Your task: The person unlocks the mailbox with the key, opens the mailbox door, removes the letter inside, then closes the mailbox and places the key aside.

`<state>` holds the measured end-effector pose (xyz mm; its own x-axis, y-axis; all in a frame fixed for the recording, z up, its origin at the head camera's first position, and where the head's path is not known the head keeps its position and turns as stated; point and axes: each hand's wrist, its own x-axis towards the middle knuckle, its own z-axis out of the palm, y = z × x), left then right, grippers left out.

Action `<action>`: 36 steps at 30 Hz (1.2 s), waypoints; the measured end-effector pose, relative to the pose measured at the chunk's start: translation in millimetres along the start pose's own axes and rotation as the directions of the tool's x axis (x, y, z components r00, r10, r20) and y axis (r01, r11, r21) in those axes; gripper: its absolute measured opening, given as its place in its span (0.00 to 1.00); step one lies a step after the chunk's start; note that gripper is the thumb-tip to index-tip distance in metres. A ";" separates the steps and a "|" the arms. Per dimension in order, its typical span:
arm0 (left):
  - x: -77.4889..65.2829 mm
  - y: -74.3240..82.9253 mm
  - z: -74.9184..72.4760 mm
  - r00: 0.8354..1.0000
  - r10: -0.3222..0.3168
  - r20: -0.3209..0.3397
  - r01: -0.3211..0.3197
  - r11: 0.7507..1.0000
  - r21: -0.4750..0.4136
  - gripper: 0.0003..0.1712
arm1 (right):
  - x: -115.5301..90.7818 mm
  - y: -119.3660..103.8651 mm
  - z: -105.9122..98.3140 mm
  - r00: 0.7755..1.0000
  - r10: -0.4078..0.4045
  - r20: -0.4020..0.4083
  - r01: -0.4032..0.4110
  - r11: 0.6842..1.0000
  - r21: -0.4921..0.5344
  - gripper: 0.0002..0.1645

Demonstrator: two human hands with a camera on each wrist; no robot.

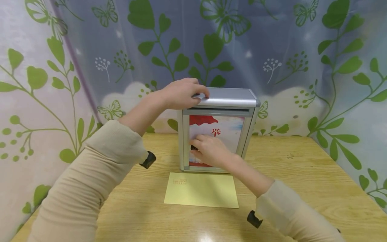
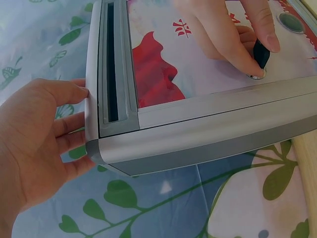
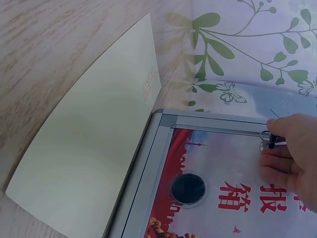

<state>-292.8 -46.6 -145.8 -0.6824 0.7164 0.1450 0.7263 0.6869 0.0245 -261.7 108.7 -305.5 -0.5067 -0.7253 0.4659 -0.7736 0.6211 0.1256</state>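
A silver metal ballot-style box (image 1: 246,134) with a letter slot (image 1: 223,110) across its upper front stands upright on the table. My left hand (image 1: 181,94) grips the box's top edge at the left, thumb and fingers on either side of it. Low on the left of the front panel, my right hand (image 1: 211,151) pinches a black-headed key (image 2: 261,53). The key sits at a round metal lock (image 2: 256,76) in the panel. A small metal ring (image 3: 265,135) shows by the key in the right wrist view. Red characters (image 3: 235,197) are printed on the panel.
A yellow envelope (image 1: 201,191) lies flat on the wooden table (image 1: 290,188) right in front of the box. A dark round disc (image 3: 188,189) is set in the lower panel. Behind the table hangs a leaf-patterned curtain (image 1: 193,40).
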 end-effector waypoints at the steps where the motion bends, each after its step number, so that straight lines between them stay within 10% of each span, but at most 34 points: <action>1: -0.2 0.3 -0.1 1.000 -0.001 0.001 0.001 1.000 0.001 0.19 | 0.0 0.5 -0.1 1.000 0.002 0.006 -0.002 1.000 0.007 0.14; 22: 0.4 1.5 -1.1 1.000 -0.007 0.010 0.007 1.000 0.003 0.19 | -3.0 5.1 -4.9 0.998 -0.054 0.013 0.053 0.996 0.077 0.13; 36: -1.5 1.2 7.1 0.998 0.000 -0.055 0.001 1.000 0.031 0.20 | -32.9 11.9 -6.3 0.982 0.000 0.191 -0.039 0.979 0.201 0.10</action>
<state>-291.5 -46.0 -153.0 -0.6766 0.7087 0.1996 0.7224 0.6914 -0.0061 -251.9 141.8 -313.8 -0.5702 -0.7687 0.2900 -0.8138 0.5767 -0.0715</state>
